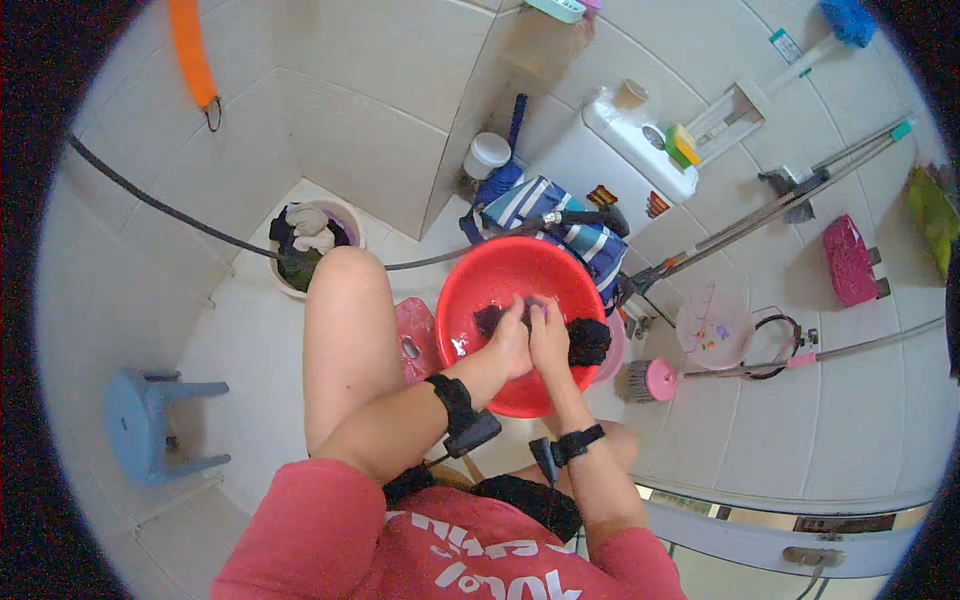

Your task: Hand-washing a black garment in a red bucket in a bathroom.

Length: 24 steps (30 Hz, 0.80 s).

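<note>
A red plastic basin [462, 290] is in front of my knees, with a glint of wetness on its inner wall. Over it, my left hand [511, 338] and my right hand [548, 342] are pressed close together, fingers curled round a black cloth [589, 342]. The larger bunch of cloth sticks out to the right of my right hand. A smaller dark end shows left of my left hand. What lies between my palms is hidden, and the kind of garment cannot be made out.
A pale bucket [354, 222] with clothes stands at the far left, and a blue stool [135, 425] lies tipped at the left. A dark hose [220, 238] crosses behind the basin. Beyond it are a striped bag [530, 202], a pink-red stool [412, 318] and a brush [655, 380].
</note>
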{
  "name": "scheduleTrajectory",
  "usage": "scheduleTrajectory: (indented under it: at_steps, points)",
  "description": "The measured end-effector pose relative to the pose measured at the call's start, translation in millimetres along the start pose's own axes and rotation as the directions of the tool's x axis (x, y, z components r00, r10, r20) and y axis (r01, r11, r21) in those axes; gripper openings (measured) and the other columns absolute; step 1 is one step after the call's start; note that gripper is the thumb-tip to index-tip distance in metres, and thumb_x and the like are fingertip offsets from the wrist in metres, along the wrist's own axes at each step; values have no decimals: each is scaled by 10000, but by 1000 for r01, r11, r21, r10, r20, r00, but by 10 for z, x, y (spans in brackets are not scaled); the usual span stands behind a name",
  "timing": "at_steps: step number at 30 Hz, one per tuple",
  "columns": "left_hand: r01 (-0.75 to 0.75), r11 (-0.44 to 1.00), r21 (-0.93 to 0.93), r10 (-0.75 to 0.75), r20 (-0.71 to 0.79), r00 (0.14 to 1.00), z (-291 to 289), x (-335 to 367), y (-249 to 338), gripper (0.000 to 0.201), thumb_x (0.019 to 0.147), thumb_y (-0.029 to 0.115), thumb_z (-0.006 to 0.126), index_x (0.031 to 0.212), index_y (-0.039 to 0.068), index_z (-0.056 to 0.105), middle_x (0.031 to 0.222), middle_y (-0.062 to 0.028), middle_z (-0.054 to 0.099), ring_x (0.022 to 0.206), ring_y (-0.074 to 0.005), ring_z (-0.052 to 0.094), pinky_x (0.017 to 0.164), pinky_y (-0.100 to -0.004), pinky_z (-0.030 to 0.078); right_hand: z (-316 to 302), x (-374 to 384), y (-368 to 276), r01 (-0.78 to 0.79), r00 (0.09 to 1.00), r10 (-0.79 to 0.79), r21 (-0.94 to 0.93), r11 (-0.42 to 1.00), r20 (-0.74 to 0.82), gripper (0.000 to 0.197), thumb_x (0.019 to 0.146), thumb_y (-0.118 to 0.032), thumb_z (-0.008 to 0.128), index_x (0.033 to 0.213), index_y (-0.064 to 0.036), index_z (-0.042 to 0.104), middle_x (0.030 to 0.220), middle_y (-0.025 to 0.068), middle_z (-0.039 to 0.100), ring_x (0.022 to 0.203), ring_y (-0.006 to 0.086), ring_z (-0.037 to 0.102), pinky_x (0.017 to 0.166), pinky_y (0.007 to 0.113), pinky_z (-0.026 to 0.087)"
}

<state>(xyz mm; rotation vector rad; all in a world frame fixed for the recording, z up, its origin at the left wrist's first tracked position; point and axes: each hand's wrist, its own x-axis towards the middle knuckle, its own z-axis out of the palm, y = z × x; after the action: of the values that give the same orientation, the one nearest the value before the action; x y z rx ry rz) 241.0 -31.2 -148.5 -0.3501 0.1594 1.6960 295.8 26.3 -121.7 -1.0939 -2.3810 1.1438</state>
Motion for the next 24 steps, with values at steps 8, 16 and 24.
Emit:
scheduleTrajectory:
  at_steps: [8, 16, 24]
  points:
    - [-96, 995, -1, 96, -4, 995, -341, 198, -128, 311, 883, 257, 368, 1053, 57, 536, 1027, -108, 586, 982, -254, 532, 882, -390, 407, 98, 84, 60, 317, 938, -344, -297, 901, -42, 353, 889, -261, 404, 1138, -38, 518, 1245, 182, 466, 1152, 307, 450, 1013, 458, 238]
    - [-94, 996, 2, 94, -94, 991, 11, -4, 73, 283, 890, 312, 394, 1023, 100, 526, 1041, -71, 572, 940, -237, 546, 852, -370, 425, 269, -62, 4, 213, 974, -220, -113, 970, -49, 368, 883, -268, 399, 1119, -12, 517, 1158, 202, 520, 1112, 341, 460, 953, 406, 333]
    - [37, 999, -34, -40, -82, 996, 51, 2, -23, 333, 884, 290, 349, 1053, 46, 501, 1078, -116, 561, 1013, -253, 521, 920, -374, 386, 2, 150, 45, -187, 981, 182, -78, 979, -68, 256, 851, -175, 412, 987, -13, 556, 1156, 218, 514, 1127, 344, 449, 971, 428, 308]
